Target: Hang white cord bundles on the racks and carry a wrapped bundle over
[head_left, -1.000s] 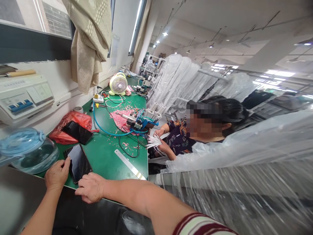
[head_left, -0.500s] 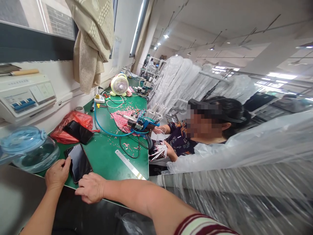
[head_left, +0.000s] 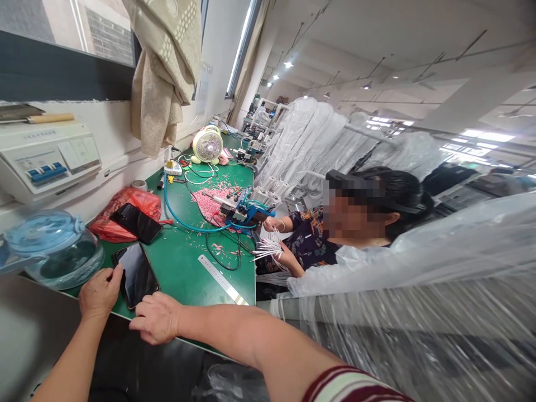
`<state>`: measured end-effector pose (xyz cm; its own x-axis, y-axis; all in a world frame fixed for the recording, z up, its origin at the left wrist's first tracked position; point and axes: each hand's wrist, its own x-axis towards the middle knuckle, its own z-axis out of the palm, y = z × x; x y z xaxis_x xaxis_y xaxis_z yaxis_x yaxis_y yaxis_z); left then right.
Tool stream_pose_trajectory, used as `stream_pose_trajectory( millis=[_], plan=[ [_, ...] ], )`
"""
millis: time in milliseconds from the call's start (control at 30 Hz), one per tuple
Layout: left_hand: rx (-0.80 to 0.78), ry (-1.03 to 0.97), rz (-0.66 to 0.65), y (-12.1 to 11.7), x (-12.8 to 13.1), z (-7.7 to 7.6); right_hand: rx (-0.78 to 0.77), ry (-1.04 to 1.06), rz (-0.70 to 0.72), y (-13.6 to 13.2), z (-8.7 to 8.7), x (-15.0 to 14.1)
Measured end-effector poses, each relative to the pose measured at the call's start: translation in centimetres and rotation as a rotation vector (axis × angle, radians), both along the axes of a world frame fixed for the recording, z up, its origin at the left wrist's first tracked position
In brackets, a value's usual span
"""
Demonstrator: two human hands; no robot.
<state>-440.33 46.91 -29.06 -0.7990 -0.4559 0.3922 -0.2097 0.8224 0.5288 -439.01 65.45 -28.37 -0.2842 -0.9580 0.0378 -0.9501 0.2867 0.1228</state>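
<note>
A black smartphone (head_left: 138, 277) lies screen up near the edge of the green table. My left hand (head_left: 99, 291) is at its left side, fingers curled and thumb pressed against the phone's edge. Beside the phone's lower right corner, my right hand (head_left: 157, 317) rests at the table edge with its fingers curled in; what they hold, if anything, is hidden. Another dark phone (head_left: 137, 222) lies farther back, partly on a red plastic bag (head_left: 121, 206). A blue-lidded clear jug (head_left: 62, 259) stands left of my left hand.
On the green table (head_left: 180, 268) are a steel ruler (head_left: 221, 279), a pneumatic device (head_left: 243, 209) with blue hoses, scattered pink-white scraps (head_left: 211, 204) and a fan (head_left: 208, 146). A co-worker (head_left: 310, 240) at right holds a bundle of white wires (head_left: 270, 245). Plastic sheeting (head_left: 419, 301) covers the right side.
The view has shifted slightly. My hands stay in the same places by the smartphone. The co-worker's wire bundle has turned and moved up nearer the table.
</note>
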Motion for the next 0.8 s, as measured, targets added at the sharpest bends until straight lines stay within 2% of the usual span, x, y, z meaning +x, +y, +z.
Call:
stream_pose_trajectory(
  millis=[267, 433, 800],
  plan=[
    [-0.007, 0.002, 0.003, 0.27, -0.15, 0.23, 0.031, -0.01, -0.004, -0.03, 0.52, 0.19],
    [-0.014, 0.001, -0.008, 0.06, -0.15, -0.15, 0.015, 0.009, 0.0, -0.05, 0.23, 0.04],
    [0.004, -0.032, -0.005, 0.04, 0.04, 0.23, 0.049, -0.018, -0.008, -0.12, 0.35, 0.04]
  ],
)
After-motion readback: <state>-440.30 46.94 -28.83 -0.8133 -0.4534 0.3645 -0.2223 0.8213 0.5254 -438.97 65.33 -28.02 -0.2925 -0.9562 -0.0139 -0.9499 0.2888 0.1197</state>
